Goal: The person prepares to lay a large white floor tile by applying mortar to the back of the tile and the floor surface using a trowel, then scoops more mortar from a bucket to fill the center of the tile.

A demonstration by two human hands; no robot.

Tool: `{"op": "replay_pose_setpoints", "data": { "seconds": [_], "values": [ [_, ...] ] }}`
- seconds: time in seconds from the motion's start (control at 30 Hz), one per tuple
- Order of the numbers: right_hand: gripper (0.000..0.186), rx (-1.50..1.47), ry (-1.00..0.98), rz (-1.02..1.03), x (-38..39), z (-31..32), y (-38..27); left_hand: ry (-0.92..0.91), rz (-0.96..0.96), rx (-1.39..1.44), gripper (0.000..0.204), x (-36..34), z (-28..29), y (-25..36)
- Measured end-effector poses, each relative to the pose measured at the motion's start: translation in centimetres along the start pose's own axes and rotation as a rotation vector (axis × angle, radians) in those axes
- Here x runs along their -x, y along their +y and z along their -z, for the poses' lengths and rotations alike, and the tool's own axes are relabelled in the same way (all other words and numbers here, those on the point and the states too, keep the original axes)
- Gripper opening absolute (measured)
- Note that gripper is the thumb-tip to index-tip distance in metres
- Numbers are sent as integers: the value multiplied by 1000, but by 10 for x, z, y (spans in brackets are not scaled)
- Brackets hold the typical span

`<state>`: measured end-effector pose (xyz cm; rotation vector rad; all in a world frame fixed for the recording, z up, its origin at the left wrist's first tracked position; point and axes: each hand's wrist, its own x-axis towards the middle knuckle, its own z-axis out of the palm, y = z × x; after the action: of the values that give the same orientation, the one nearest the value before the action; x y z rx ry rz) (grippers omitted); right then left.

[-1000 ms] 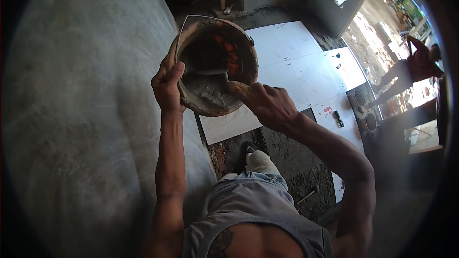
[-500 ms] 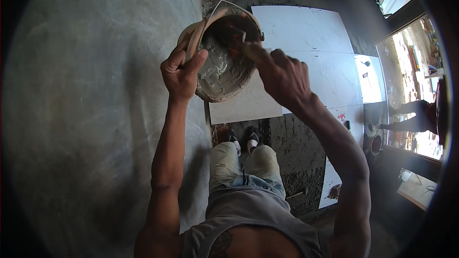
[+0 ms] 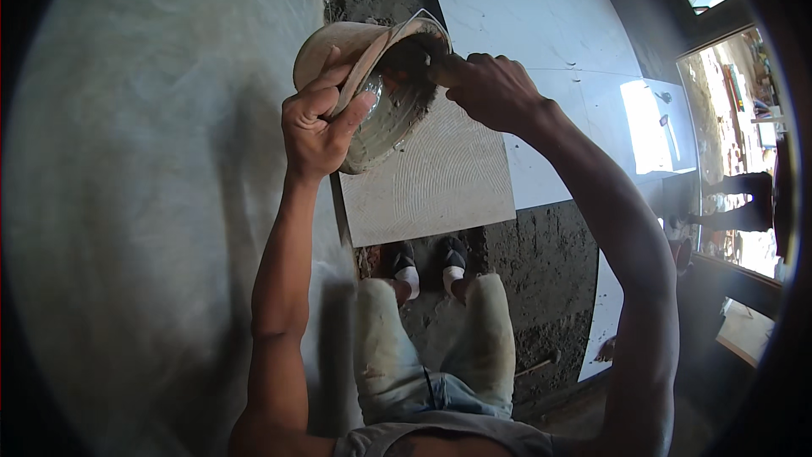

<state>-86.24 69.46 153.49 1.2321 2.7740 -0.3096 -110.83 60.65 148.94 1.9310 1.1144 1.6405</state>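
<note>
As before gripped, bucket (image 3: 372,85) tipped further, feet nearer.

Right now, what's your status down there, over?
Left hand grips tilted bucket rim. Right hand reaches inside it. Combed tile below. Nothing blocking.

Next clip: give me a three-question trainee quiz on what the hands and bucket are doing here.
1. True or false: the bucket stands upright on the floor.
2. Which hand grips the bucket's rim? A) left hand B) right hand C) neither
3. Fill in: below the bucket lies a tile with grey paste combed into curved ____.

Key
1. False; it is held up and tipped toward the tile.
2. A; the right hand reaches into the bucket's mouth, and what it holds is hidden.
3. ridges
</note>
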Motion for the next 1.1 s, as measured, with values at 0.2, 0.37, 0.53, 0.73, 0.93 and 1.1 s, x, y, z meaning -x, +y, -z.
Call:
{"op": "replay_pose_setpoints", "data": {
  "seconds": [0.2, 0.37, 0.53, 0.73, 0.93, 1.1],
  "values": [
    [36, -51, 136, -3, -60, -342, 99, 126, -50, -66, 47, 190, -129, -254],
    [31, 27, 276, 89, -82, -552, 162, 93, -109, -90, 46, 312, -211, -395],
    [34, 154, 393, 149, -85, -673, 193, -18, -248, -100, 41, 380, -263, -455],
    [40, 124, 499, 266, -53, -726, 216, -121, -333, -193, 39, 422, -305, -456],
    [44, 124, 560, 25, -18, -721, 215, -181, -441, -326, 40, 424, -321, -441],
    [41, 134, 296, -204, -10, -696, 183, -225, -538, -399, 44, 414, -321, -424]
  ]
}}
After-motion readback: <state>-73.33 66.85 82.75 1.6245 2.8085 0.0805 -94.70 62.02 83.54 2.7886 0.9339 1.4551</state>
